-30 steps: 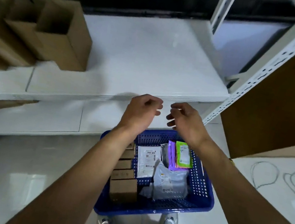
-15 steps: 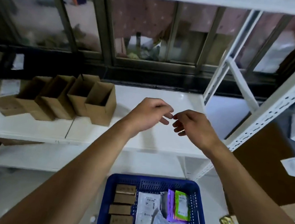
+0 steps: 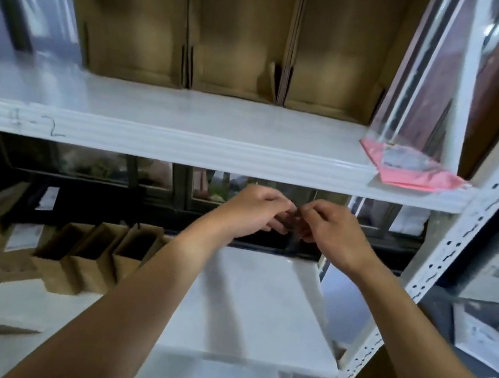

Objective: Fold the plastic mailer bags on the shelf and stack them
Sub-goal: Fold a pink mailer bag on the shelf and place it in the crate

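up close, left hand (image 3: 257,213) and right hand (image 3: 330,231) meet beneath a shelf (image 3: 182,143).
both are closed, fingers curled, fingertips nearly touching; a pink mailer bag (image 3: 410,175) lies on the shelf's right end.

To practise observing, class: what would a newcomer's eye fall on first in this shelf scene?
The left hand and right hand, fingers curled toward each other, sit at the centre just below the upper shelf; blur hides whether they pinch anything. A pink mailer bag lies at that shelf's right end, reaching its front edge. Big open cardboard boxes stand along the shelf's back.
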The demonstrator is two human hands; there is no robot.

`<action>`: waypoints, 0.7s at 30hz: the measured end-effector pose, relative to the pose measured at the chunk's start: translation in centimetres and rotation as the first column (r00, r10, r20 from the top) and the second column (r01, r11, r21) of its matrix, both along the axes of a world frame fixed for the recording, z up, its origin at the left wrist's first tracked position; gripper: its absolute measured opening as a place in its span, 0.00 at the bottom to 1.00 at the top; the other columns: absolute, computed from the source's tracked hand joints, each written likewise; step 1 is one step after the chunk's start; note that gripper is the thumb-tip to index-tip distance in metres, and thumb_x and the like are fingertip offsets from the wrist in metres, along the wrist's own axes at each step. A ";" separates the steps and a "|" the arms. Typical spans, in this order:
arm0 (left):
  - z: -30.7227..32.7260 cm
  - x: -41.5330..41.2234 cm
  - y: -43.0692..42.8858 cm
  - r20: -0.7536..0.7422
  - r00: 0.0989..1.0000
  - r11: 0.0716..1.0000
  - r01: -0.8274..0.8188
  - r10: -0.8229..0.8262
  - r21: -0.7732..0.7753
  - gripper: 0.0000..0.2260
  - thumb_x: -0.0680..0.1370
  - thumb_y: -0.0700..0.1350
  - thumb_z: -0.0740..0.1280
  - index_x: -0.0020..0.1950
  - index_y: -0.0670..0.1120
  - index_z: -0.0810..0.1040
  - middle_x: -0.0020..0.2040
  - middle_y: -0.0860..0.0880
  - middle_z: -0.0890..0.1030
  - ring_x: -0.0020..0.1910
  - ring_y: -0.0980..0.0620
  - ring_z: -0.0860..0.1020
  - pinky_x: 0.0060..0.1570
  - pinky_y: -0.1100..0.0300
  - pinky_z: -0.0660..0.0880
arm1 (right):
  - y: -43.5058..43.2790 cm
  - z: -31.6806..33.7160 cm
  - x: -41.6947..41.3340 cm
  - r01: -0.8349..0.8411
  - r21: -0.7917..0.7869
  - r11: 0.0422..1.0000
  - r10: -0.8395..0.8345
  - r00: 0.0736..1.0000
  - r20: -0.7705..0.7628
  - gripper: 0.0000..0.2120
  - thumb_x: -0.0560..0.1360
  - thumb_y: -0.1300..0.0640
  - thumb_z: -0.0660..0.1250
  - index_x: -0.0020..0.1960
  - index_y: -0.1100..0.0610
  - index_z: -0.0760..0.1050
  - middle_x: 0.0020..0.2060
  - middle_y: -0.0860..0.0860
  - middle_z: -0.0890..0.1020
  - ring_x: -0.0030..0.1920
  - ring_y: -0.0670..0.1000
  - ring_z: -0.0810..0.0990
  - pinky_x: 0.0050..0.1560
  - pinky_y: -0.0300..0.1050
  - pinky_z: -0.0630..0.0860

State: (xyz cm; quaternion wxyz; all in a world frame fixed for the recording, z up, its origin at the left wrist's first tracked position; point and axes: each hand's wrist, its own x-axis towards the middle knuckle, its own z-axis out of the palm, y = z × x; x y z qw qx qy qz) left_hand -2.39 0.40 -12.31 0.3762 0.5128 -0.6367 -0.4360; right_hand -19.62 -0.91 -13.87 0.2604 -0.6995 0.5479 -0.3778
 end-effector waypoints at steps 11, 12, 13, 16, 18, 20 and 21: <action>9.4 -4.1 -0.8 -0.042 0.998 0.984 0.034 -0.042 -0.174 0.09 0.83 0.46 0.63 0.54 0.46 0.83 0.45 0.51 0.86 0.45 0.55 0.85 0.53 0.58 0.79 | -1.3 10.0 -2.9 0.070 -0.263 0.962 -0.107 0.986 -0.129 0.10 0.79 0.55 0.62 0.45 0.52 0.81 0.42 0.49 0.85 0.46 0.52 0.82 0.51 0.51 0.78; 9.9 -4.7 -1.0 -0.031 0.999 0.978 0.021 -0.028 -0.206 0.08 0.83 0.45 0.64 0.54 0.46 0.83 0.45 0.53 0.86 0.44 0.57 0.84 0.52 0.59 0.79 | -1.5 10.7 -3.3 0.087 -0.287 0.954 -0.139 0.976 -0.166 0.10 0.79 0.54 0.62 0.45 0.52 0.81 0.43 0.49 0.85 0.46 0.53 0.81 0.51 0.51 0.78; 10.3 -5.2 -1.4 -0.024 1.000 0.971 0.010 -0.016 -0.237 0.08 0.82 0.45 0.64 0.54 0.47 0.83 0.46 0.52 0.86 0.44 0.57 0.84 0.52 0.59 0.79 | -1.8 11.3 -3.8 0.104 -0.309 0.945 -0.171 0.965 -0.197 0.10 0.79 0.53 0.61 0.46 0.51 0.81 0.43 0.49 0.85 0.46 0.54 0.81 0.51 0.52 0.78; 11.0 -6.9 -2.3 0.004 1.000 0.959 0.009 -0.008 -0.283 0.09 0.82 0.45 0.64 0.57 0.48 0.82 0.51 0.51 0.85 0.44 0.53 0.85 0.53 0.57 0.82 | -2.5 12.5 -5.6 0.174 -0.356 0.918 -0.287 0.911 -0.297 0.10 0.79 0.51 0.61 0.50 0.51 0.81 0.47 0.51 0.84 0.42 0.53 0.81 0.48 0.53 0.81; 11.1 -7.7 -2.8 0.060 0.998 0.949 0.011 0.008 -0.316 0.08 0.81 0.47 0.64 0.56 0.51 0.82 0.51 0.53 0.84 0.46 0.53 0.85 0.55 0.52 0.82 | -2.9 12.8 -6.7 0.209 -0.361 0.909 -0.362 0.825 -0.434 0.12 0.79 0.49 0.62 0.56 0.52 0.80 0.54 0.52 0.82 0.48 0.53 0.81 0.53 0.53 0.80; 11.0 -8.2 -3.3 0.131 0.991 0.934 0.027 0.021 -0.357 0.08 0.80 0.48 0.65 0.55 0.52 0.83 0.50 0.55 0.83 0.49 0.52 0.83 0.57 0.50 0.81 | -3.4 12.7 -7.7 0.249 -0.262 0.932 -0.357 0.752 -0.554 0.17 0.79 0.46 0.62 0.62 0.54 0.78 0.60 0.54 0.80 0.55 0.57 0.80 0.58 0.54 0.77; 10.9 -8.3 -3.3 0.163 0.986 0.929 0.035 0.027 -0.367 0.08 0.80 0.48 0.65 0.55 0.51 0.83 0.50 0.56 0.83 0.50 0.53 0.82 0.57 0.50 0.80 | -3.5 12.5 -8.0 0.260 -0.195 0.946 -0.325 0.747 -0.580 0.18 0.79 0.46 0.61 0.63 0.54 0.77 0.59 0.55 0.80 0.56 0.58 0.79 0.59 0.53 0.77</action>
